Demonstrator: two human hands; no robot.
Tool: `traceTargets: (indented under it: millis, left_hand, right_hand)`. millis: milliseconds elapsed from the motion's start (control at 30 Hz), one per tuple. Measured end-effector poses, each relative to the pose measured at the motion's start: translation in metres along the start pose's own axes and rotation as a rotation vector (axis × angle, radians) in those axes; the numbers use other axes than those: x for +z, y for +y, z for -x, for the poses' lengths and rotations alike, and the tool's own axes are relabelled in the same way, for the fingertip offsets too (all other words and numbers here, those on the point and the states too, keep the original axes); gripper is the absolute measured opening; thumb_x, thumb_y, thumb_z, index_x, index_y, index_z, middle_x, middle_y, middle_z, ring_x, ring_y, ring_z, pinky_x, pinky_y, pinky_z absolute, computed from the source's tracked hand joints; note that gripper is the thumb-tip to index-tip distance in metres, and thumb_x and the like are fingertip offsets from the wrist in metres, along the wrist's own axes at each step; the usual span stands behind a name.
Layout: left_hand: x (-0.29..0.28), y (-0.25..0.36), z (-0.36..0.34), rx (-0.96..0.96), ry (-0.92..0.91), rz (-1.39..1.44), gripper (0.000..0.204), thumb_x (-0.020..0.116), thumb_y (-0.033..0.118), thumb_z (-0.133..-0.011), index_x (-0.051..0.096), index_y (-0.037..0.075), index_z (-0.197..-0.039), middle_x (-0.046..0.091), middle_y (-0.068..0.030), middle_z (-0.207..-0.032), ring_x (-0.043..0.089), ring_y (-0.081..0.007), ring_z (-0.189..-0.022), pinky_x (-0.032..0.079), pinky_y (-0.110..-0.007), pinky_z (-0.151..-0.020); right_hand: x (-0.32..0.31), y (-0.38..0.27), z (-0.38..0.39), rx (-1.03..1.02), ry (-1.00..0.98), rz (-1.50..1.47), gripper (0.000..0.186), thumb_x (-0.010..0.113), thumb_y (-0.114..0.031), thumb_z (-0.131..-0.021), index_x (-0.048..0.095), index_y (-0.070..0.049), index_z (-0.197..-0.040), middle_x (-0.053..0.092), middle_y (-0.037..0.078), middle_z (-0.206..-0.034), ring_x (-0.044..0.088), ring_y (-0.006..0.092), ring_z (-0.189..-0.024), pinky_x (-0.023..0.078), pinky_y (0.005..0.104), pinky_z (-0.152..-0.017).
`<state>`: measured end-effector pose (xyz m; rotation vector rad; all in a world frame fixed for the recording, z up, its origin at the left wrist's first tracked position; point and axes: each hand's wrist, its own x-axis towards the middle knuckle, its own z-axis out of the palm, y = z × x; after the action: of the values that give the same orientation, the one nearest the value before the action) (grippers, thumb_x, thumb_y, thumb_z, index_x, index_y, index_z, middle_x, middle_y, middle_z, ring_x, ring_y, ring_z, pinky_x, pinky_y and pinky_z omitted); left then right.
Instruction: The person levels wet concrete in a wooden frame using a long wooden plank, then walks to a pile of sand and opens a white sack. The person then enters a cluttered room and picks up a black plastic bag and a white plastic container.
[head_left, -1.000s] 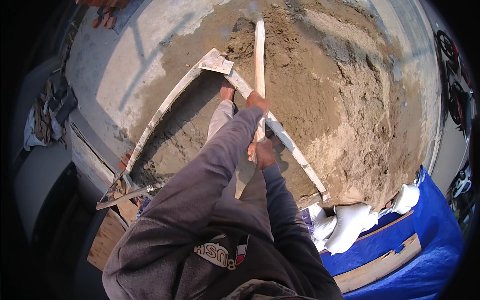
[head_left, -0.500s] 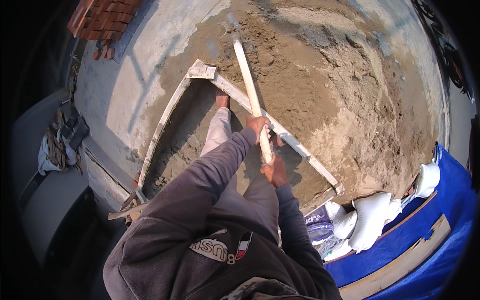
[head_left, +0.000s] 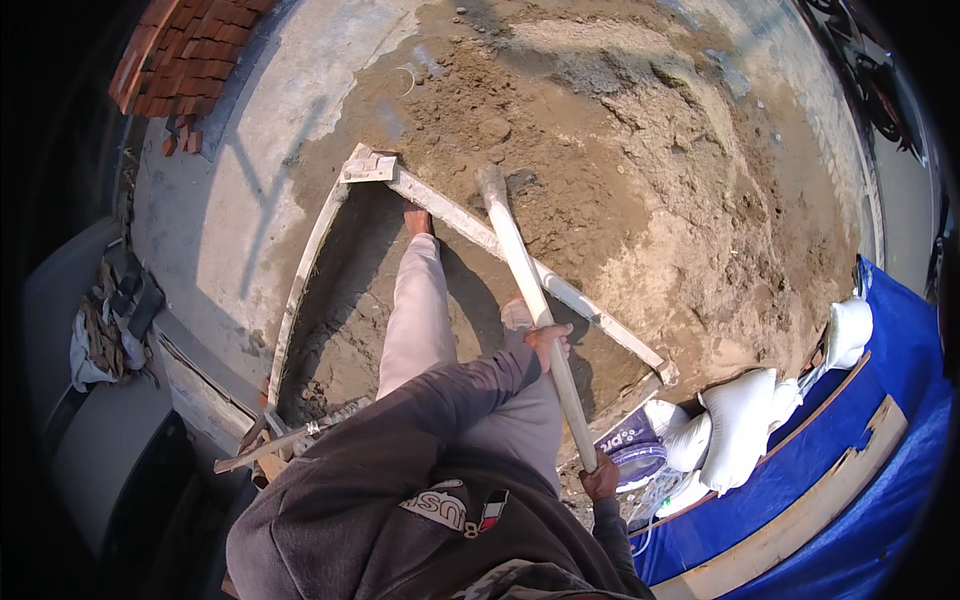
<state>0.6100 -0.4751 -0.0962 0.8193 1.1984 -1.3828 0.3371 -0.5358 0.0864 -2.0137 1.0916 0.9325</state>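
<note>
A long, pale wooden hoe handle [head_left: 518,252] slants from the sand down to my right side. Its far end rests in the brown sand [head_left: 570,200], where the blade is mostly hidden. My left hand [head_left: 549,345] is wrapped round the middle of the handle, above my knee. Near the handle's lower end, my right hand [head_left: 600,478] grips it beside my hip. Under the handle runs one board of a wooden frame [head_left: 455,218]. My bare feet are inside the frame, on wet grey-brown mortar or sand.
Stacked red bricks or tiles [head_left: 195,55] stand at the far left. To my right are white sacks [head_left: 738,430], a purple bucket [head_left: 640,460] and a blue tarp [head_left: 895,350] with planks. A bundle of rags [head_left: 110,320] lies at the left.
The hoe has come back toward me and to the right, its head now nearer the frame. My right hand has moved down beside my hip; my left hand is lower too.
</note>
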Motion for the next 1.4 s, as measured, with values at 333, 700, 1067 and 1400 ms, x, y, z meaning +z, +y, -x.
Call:
traceTargets:
  millis: [333, 700, 1067, 1400]
  left_hand:
    - [0.020, 0.291, -0.019, 0.638, 0.020, 0.004, 0.025, 0.071, 0.006, -0.071, 0.053, 0.002, -0.086, 0.053, -0.0078, -0.071, 0.054, -0.0195, -0.054, 0.046, -0.034, -0.047]
    - [0.084, 0.485, -0.058, 0.920, 0.150, -0.269, 0.017, 0.064, 0.001, -0.077, 0.050, -0.006, -0.084, 0.053, -0.0103, -0.066, 0.053, -0.0178, -0.049, 0.046, -0.032, -0.039]
    - [0.088, 0.409, -0.061, 0.788, 0.212, -0.412, 0.016, 0.058, -0.008, -0.071, 0.046, -0.010, -0.082, 0.050, -0.0130, -0.060, 0.052, -0.0227, -0.043, 0.047, -0.039, -0.037]
    - [0.071, 0.228, -0.029, 0.596, 0.170, -0.427, 0.019, 0.058, -0.005, -0.069, 0.044, -0.003, -0.081, 0.048, -0.0112, -0.059, 0.052, -0.0228, -0.043, 0.047, -0.040, -0.036]
  right_hand:
    - [0.003, -0.205, -0.235, -0.290, 0.068, -0.201, 0.037, 0.064, -0.013, -0.062, 0.056, -0.003, -0.096, 0.061, 0.023, -0.078, 0.059, 0.0421, -0.080, 0.046, 0.0453, -0.068]
    - [-0.045, -0.461, -0.524, -0.425, -0.041, -0.419, 0.034, 0.068, -0.005, -0.060, 0.057, 0.000, -0.092, 0.057, 0.007, -0.071, 0.053, 0.0161, -0.055, 0.044, 0.0310, -0.047]
    - [-0.032, -0.392, -0.463, -0.218, -0.089, -0.543, 0.029, 0.066, -0.006, -0.058, 0.061, 0.005, -0.084, 0.062, 0.018, -0.067, 0.061, 0.0258, -0.055, 0.047, 0.0364, -0.054]
    - [-0.015, -0.264, -0.323, -0.104, -0.116, -0.692, 0.029, 0.062, 0.000, -0.061, 0.056, -0.001, -0.089, 0.052, 0.005, -0.062, 0.048, 0.0138, -0.047, 0.036, 0.0295, -0.040]
